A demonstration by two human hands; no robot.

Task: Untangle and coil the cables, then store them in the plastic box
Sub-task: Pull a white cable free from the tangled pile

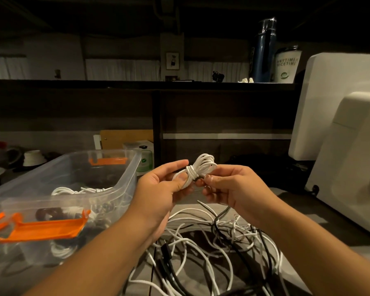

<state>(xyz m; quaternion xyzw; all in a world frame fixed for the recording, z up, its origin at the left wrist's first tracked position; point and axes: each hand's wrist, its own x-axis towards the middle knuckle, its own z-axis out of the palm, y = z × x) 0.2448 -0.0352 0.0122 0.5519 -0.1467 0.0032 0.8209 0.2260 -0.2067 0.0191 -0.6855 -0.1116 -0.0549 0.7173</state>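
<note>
Cables — white and black, loose and crossed over each other — lie in a heap on the table nearest the camera, under both forearms. Just above the heap, one white bundle is held up between the hands: folded loops with several turns wrapped round the middle. Left hand pinches it, thumb pressed over the wrap, other fingers partly extended. Right hand has its fingertips curled on the dark end by the wrap; probably tucking the tail in, can't confirm.

Judgement: thin cord, light, soft, springy — the loops will likely fan open if the wrap is let go. Best hold is on the wrapped waist, not the free loops. Plug ends would likely snag in the heap.

Left of the hands, the clear plastic box stands open beside the heap. It has an orange latch on its near rim, and white coils plus some dark ones already lie inside. To the right is a white machine. Far back on a shelf stand a blue bottle and a cup.
</note>
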